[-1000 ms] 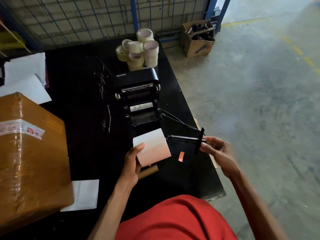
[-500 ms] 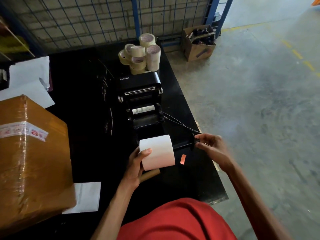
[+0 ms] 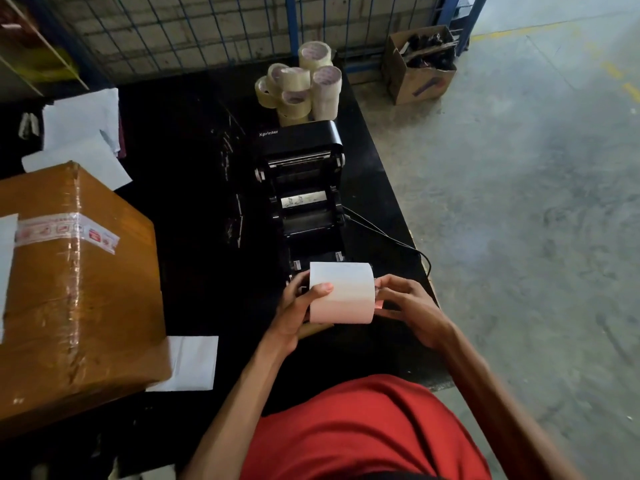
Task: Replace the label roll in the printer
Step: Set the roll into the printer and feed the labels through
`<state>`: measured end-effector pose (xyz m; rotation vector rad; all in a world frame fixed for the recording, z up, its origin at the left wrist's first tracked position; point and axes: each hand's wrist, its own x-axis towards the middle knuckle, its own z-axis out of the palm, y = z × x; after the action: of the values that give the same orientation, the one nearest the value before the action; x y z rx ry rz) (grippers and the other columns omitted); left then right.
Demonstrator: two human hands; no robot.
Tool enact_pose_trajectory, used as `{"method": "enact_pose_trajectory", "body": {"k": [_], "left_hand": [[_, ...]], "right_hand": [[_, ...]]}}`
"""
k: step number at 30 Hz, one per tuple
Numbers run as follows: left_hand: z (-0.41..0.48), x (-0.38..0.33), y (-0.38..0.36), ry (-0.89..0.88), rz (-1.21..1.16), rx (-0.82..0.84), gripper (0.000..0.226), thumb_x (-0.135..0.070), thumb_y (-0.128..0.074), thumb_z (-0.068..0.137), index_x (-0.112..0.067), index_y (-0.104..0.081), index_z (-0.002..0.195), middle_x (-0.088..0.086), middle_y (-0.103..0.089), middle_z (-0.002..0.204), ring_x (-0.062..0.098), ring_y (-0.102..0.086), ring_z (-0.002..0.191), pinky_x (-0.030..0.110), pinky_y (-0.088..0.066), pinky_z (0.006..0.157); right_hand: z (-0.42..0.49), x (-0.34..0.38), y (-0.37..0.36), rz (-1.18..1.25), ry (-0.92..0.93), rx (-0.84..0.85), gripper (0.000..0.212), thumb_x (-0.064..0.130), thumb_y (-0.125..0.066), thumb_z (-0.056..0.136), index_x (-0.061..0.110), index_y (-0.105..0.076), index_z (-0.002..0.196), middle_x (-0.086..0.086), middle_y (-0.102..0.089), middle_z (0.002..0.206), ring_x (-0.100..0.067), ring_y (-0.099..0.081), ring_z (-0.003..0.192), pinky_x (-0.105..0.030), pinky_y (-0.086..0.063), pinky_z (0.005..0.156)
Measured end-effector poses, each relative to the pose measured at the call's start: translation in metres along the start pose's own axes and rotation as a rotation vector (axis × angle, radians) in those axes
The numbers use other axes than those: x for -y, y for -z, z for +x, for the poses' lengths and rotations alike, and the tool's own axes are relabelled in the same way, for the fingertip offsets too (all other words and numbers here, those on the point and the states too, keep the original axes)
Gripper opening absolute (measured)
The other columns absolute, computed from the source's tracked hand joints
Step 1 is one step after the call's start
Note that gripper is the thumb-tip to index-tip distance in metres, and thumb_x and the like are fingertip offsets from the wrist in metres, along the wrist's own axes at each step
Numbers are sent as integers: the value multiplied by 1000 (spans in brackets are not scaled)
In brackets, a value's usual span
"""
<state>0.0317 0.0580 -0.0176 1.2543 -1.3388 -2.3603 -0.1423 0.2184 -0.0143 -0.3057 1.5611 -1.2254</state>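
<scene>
A white label roll [image 3: 341,292] is held just in front of the black Xprinter label printer [image 3: 303,188], whose lid stands open on the black table. My left hand [image 3: 299,308] grips the roll's left end, thumb lying on its top. My right hand [image 3: 403,304] is closed at the roll's right end; the black spindle it carried is hidden inside the roll and behind the fingers. A brown cardboard core [image 3: 317,328] peeks out under my left hand.
A stack of clear tape rolls [image 3: 299,86] stands behind the printer. A large brown carton [image 3: 74,282] fills the table's left. White sheets [image 3: 188,363] lie near the front edge. A black cable [image 3: 388,237] runs right of the printer. The table's right edge drops to concrete floor.
My right hand has pushed the black spindle leftwards into the roll until it vanished from sight. Both hands and the roll now sit together right at the printer's rear end.
</scene>
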Motion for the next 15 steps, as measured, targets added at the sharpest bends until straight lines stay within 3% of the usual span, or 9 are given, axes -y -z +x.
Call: {"method": "enact_pose_trajectory", "body": {"k": [2,5,9,11,13,15], "left_hand": [[-1,-4,-3,55,-1,10,59,-45,-82,62,-25,-68,116,14,-71,119,21,-73,92,38,-59,66],[-5,-12,-5,102,3,25,58,-49,-80,63,-24,-69,115,16,-71,117,22,-72,90,37,-59,67],[-12,-20,-10,96,29,15,61,-51,-80,62,-23,-68,115,15,-72,116,22,-72,89,28,-55,56],[-16,-27,-15,66,113,-1,64,-56,-80,61,-27,-67,116,11,-72,116,23,-72,96,30,-57,59],[-18,-38,-17,-5,235,10,69,-64,-76,61,-31,-63,119,7,-71,116,24,-72,98,32,-58,60],[-22,-49,-14,-70,322,75,76,-72,-68,65,-30,-58,127,7,-68,115,25,-72,96,35,-58,57]], "right_hand": [[-3,-5,-3,82,37,-18,8,5,-64,91,-1,-64,98,5,-74,100,-10,-67,96,-45,-58,94],[-10,-12,-11,199,60,3,6,-2,-58,95,2,-62,99,-3,-72,99,-16,-65,98,-45,-61,85],[-13,-14,-23,350,40,18,17,-2,-42,100,5,-57,98,-20,-61,100,-25,-66,94,-46,-63,78],[-11,-15,-26,372,52,-2,22,1,-36,103,-4,-56,110,-28,-62,107,-31,-69,100,-46,-64,77],[-8,-15,-25,398,78,-7,34,7,-33,107,-15,-45,131,-40,-57,126,-46,-59,118,-52,-62,85],[-7,-9,-24,447,98,3,41,15,-33,110,-10,-44,141,-35,-55,137,-46,-55,123,-51,-59,89]]}}
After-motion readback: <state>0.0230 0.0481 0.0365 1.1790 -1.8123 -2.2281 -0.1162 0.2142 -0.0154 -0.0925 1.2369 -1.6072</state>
